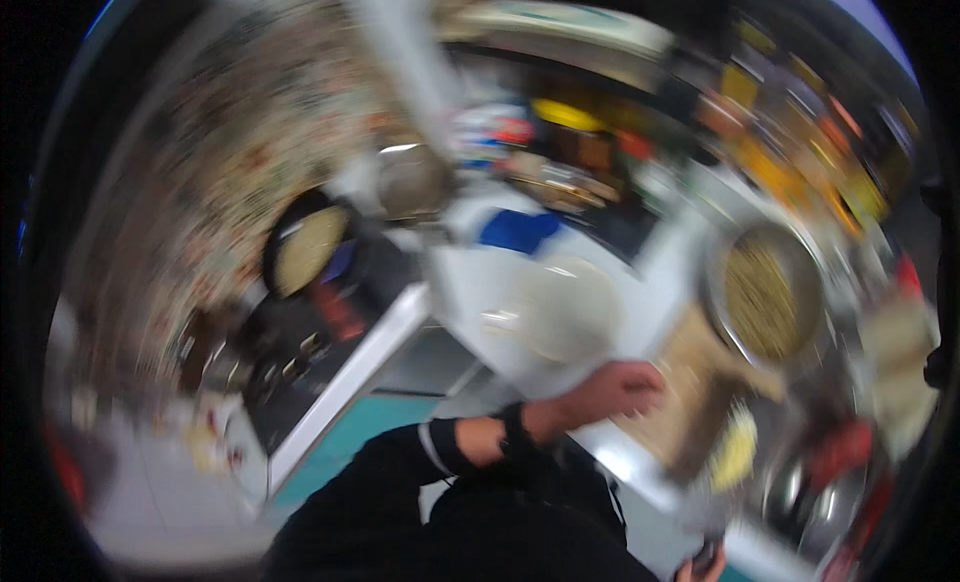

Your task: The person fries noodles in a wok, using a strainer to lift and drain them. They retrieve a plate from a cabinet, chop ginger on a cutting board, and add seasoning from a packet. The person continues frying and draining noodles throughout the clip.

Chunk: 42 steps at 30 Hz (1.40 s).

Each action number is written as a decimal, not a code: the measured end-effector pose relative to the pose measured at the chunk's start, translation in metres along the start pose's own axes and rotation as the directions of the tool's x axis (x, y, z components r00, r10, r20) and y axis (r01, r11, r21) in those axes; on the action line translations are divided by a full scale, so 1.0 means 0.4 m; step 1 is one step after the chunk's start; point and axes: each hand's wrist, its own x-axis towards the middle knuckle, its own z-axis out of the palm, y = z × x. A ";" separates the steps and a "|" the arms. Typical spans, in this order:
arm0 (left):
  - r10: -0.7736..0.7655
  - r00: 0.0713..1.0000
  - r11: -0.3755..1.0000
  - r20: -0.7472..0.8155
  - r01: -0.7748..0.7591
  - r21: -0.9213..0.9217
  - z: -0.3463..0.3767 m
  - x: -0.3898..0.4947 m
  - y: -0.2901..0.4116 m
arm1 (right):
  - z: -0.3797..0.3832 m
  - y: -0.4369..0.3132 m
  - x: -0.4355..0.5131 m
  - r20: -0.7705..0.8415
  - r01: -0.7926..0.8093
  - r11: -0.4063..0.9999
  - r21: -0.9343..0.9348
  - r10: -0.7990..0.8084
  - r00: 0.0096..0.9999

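Strong blur covers the view. My left hand (634,390), with a dark band at the wrist, is over the near edge of the white counter, beside a wooden board (671,387); its fingers look partly bent and their hold is unclear. Just beyond it is a pale round bowl or plate (570,308). At the bottom edge my right hand (701,568), partly cut off, is closed around a dark handle. What the handle belongs to is too blurred to tell; a pale yellow thing (735,447) shows above it.
A metal bowl (772,293) with yellowish-brown contents stands at the right. On the left, a dark pan (307,248) with pale contents is on a black stovetop (375,270). A blue cloth-like item (519,231) lies behind the pale round bowl or plate. Metal vessels are at the lower right.
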 end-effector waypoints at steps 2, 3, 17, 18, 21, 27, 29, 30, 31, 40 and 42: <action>0.170 0.962 0.984 -0.213 -0.177 -0.011 -0.085 -0.123 0.066 | 0.009 -0.050 0.025 0.090 -0.087 0.970 -0.226 0.109 0.990; 0.162 0.933 0.986 -0.321 -0.167 0.012 -0.118 -0.186 0.094 | 0.044 -0.058 0.054 0.149 -0.040 0.973 -0.228 0.075 0.986; 0.347 0.066 0.705 -0.936 0.640 0.306 -1.045 -0.844 0.154 | 0.354 -0.101 0.252 0.453 0.186 0.969 -0.163 -0.094 0.887; 0.413 0.058 0.617 -0.909 0.716 0.326 -1.079 -0.860 0.141 | 0.357 -0.092 0.260 0.459 0.191 0.969 -0.156 -0.100 0.883; 0.749 -0.243 0.630 -0.617 0.551 0.547 -1.052 -0.873 0.151 | 0.353 -0.065 0.284 0.466 0.216 0.967 -0.134 -0.131 0.875; 0.791 -0.139 0.588 -0.595 -0.091 0.804 -0.645 -0.683 0.280 | 0.286 -0.127 0.253 0.422 0.320 0.934 0.156 -0.356 0.834; 0.779 0.099 0.625 -0.619 -0.040 0.780 -0.501 -0.566 0.236 | 0.270 -0.173 0.215 0.406 0.248 0.951 -0.184 -0.156 0.900; 0.771 0.280 0.595 -0.572 0.000 0.804 -0.446 -0.515 0.211 | 0.276 -0.189 0.205 0.417 0.070 0.985 -0.158 0.003 0.909; 0.812 0.446 0.391 -0.377 0.065 0.918 -0.406 -0.464 0.186 | 0.285 -0.200 0.204 0.397 0.089 0.963 -0.253 0.019 0.918; 0.765 0.630 0.143 0.132 -0.366 0.920 -0.206 -0.081 -0.054 | 0.366 -0.200 0.230 0.387 0.074 0.981 -0.177 0.000 0.922; 0.738 0.627 0.022 0.250 -0.393 0.919 -0.193 -0.018 -0.086 | 0.381 -0.189 0.232 0.402 0.128 0.980 -0.156 -0.055 0.914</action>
